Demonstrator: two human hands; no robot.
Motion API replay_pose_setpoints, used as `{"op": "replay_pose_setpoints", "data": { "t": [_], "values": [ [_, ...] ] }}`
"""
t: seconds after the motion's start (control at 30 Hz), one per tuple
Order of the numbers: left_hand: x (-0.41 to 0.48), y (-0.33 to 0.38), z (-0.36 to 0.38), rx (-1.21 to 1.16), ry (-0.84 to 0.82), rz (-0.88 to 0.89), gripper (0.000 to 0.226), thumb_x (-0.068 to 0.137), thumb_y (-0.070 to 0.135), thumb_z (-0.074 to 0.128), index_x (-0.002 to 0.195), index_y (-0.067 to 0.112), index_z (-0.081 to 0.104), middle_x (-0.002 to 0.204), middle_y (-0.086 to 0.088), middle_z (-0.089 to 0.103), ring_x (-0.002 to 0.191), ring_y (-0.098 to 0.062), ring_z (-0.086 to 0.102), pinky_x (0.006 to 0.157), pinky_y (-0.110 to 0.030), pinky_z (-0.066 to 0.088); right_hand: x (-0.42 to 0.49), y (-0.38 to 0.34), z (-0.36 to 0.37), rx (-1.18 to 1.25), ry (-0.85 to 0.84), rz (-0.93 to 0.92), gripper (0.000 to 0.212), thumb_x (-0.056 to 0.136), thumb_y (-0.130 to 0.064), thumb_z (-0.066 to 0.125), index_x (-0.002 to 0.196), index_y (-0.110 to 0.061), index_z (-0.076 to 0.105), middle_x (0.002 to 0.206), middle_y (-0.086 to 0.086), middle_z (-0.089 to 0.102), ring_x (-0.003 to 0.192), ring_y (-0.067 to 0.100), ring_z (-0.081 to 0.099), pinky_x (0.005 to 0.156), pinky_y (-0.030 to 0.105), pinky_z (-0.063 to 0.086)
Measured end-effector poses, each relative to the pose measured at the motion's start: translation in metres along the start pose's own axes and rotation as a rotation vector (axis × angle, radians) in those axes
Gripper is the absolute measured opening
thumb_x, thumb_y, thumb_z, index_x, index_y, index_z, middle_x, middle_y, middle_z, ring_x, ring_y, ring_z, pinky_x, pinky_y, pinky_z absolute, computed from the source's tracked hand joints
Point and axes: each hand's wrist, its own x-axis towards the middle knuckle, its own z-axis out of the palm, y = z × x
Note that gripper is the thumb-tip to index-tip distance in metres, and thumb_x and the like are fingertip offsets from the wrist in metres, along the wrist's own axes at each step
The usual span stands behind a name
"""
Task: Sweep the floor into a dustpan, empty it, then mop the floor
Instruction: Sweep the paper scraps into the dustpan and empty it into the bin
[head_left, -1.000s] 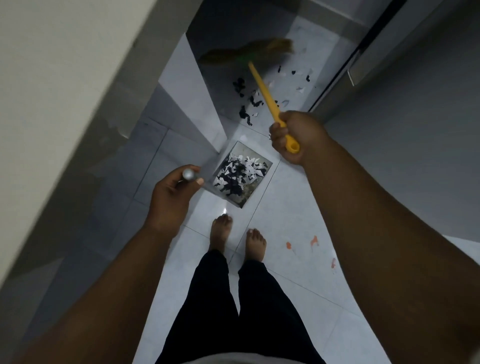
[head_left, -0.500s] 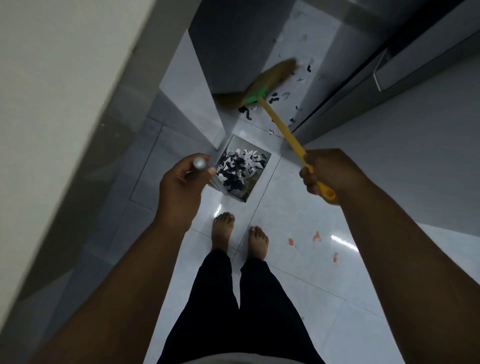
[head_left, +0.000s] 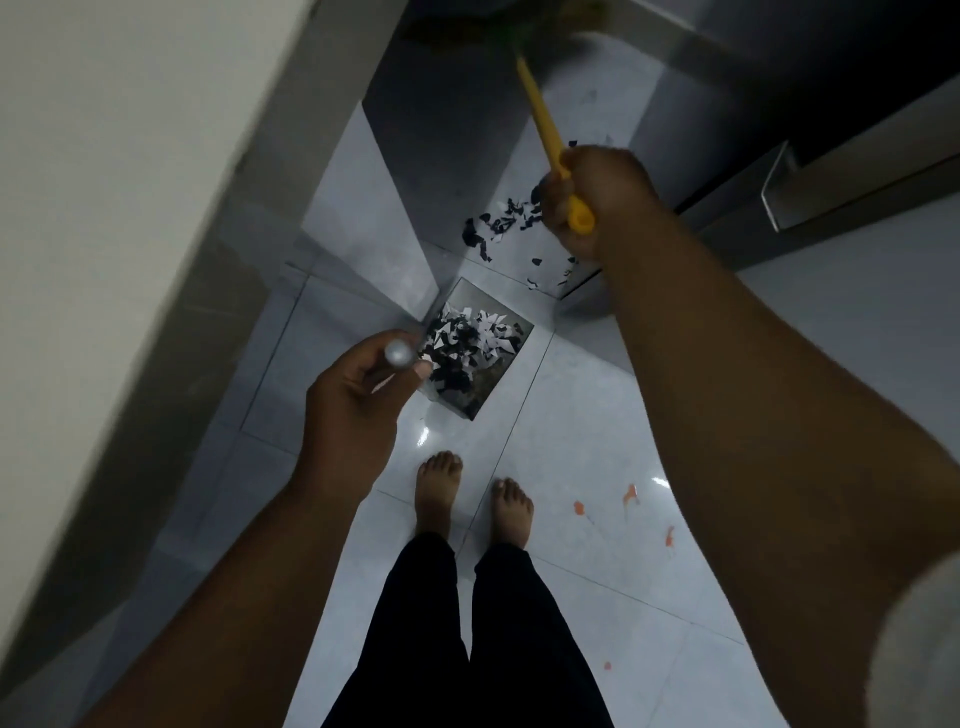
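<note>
Head view: I see the left hand (head_left: 353, 410) gripping the dustpan (head_left: 480, 397) handle, pan just ahead; right hand (head_left: 597, 202) clutching the broom (head_left: 543, 119).

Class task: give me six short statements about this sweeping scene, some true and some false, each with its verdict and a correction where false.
1. The right hand grips the broom handle. True.
2. The dustpan is empty. False: it holds black and white scraps.
3. Some loose scraps lie on the floor beyond the dustpan. True.
4. The person wears shoes. False: the feet are bare.
5. The left hand hangs idle. False: it grips the dustpan's metal handle.
6. Orange spots mark the floor near the right foot. True.
</note>
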Motion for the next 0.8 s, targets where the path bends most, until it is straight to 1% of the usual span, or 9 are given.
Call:
{"op": "replay_pose_setpoints", "data": {
  "t": [0.07,0.17,0.33,0.43,0.53,0.6,0.63,0.7,0.8],
  "values": [
    [0.001,-0.002,-0.001,-0.028,-0.009,0.006,0.026,0.086,-0.003,0.069,0.094,0.022,0.072,0.088,0.016,0.073,0.09,0.004,0.068,0.077,-0.007,0.049,0.035,-0.011,0.013,0.066,-0.009,0.015,0.014,0.098,-0.004,0.034,0.088,-0.006,0.043,0.063,0.003,0.039,0.037,0.009,0.035,0.036,0.016,0.025],
    [0.001,-0.01,-0.003,-0.015,-0.025,0.002,0.024,0.085,0.002,0.072,0.099,0.022,0.074,0.105,0.003,0.075,0.105,-0.009,0.069,0.084,-0.013,0.051,0.079,-0.018,0.015,0.102,0.001,0.024,0.011,0.1,-0.007,0.032,0.092,-0.008,0.04,0.065,0.002,0.037,0.036,0.009,0.037,0.036,0.015,0.027],
    [0.001,-0.012,-0.002,0.027,-0.028,0.039,0.022,0.078,0.023,0.075,0.095,0.037,0.076,0.107,0.007,0.074,0.105,-0.004,0.068,0.083,-0.011,0.051,0.105,0.007,-0.013,0.159,0.056,0.089,0.017,0.102,-0.011,0.033,0.089,-0.008,0.043,0.064,0.003,0.04,0.034,0.009,0.038,0.032,0.016,0.03],
    [0.006,-0.007,-0.002,0.057,-0.028,0.033,0.026,0.083,0.013,0.075,0.093,0.037,0.075,0.102,0.009,0.074,0.103,-0.004,0.068,0.083,-0.012,0.051,0.077,0.039,-0.033,0.269,0.037,0.171,0.018,0.102,-0.013,0.034,0.086,-0.012,0.042,0.064,0.0,0.039,0.037,0.006,0.038,0.031,0.014,0.028],
    [0.011,0.003,0.001,0.041,-0.027,0.0,0.025,0.084,0.007,0.074,0.092,0.031,0.073,0.093,0.015,0.073,0.097,-0.002,0.067,0.084,-0.013,0.05,0.024,0.061,-0.044,0.337,0.035,0.245,0.01,0.101,-0.015,0.035,0.091,-0.014,0.038,0.062,-0.002,0.039,0.035,0.005,0.035,0.03,0.014,0.026],
    [0.014,0.008,0.001,0.026,-0.018,-0.008,0.025,0.083,0.004,0.073,0.094,0.027,0.072,0.087,0.02,0.072,0.092,0.003,0.067,0.081,-0.009,0.05,-0.017,0.067,-0.043,0.371,0.046,0.217,0.003,0.1,-0.014,0.037,0.102,-0.013,0.038,0.058,-0.002,0.041,0.036,0.005,0.034,0.03,0.016,0.027],
    [0.015,0.01,0.001,0.02,-0.017,-0.006,0.026,0.083,0.004,0.073,0.094,0.027,0.072,0.086,0.021,0.072,0.09,0.005,0.067,0.079,-0.007,0.049,-0.036,0.069,-0.041,0.381,0.046,0.195,0.006,0.1,-0.013,0.038,0.106,-0.013,0.038,0.055,-0.002,0.042,0.036,0.005,0.034,0.03,0.016,0.028],
    [0.015,0.009,0.0,0.024,-0.024,0.002,0.026,0.084,0.003,0.073,0.094,0.027,0.072,0.086,0.021,0.072,0.089,0.006,0.067,0.078,-0.006,0.049,-0.061,0.067,-0.032,0.416,0.033,0.149,0.006,0.099,-0.012,0.039,0.105,-0.013,0.04,0.051,-0.002,0.044,0.035,0.005,0.035,0.03,0.016,0.029],
    [0.016,0.007,-0.001,0.038,-0.034,0.02,0.027,0.085,0.003,0.072,0.097,0.027,0.072,0.088,0.022,0.073,0.09,0.008,0.067,0.077,-0.005,0.049,-0.061,0.058,-0.016,0.407,0.034,0.095,0.005,0.098,-0.01,0.04,0.097,-0.01,0.045,0.056,0.0,0.046,0.035,0.006,0.036,0.03,0.017,0.029]
  ]
}}
